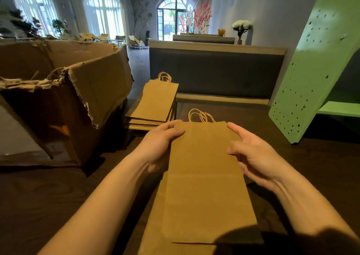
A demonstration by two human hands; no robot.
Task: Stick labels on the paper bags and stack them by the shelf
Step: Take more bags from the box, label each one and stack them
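Paper bag (202, 169), visible face unlabelled, pinched at upper edges by fingers (176, 133) of left hand (162, 140) and right hand (255, 155); labelling likely next.

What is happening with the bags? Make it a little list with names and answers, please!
paper bag: flat, handles away from the person, no label showing
left grip: hand holds the bag's left edge
right grip: hand holds the bag's right edge
stack of bags: beyond the left grip, beside the cardboard box
green shelf: far right
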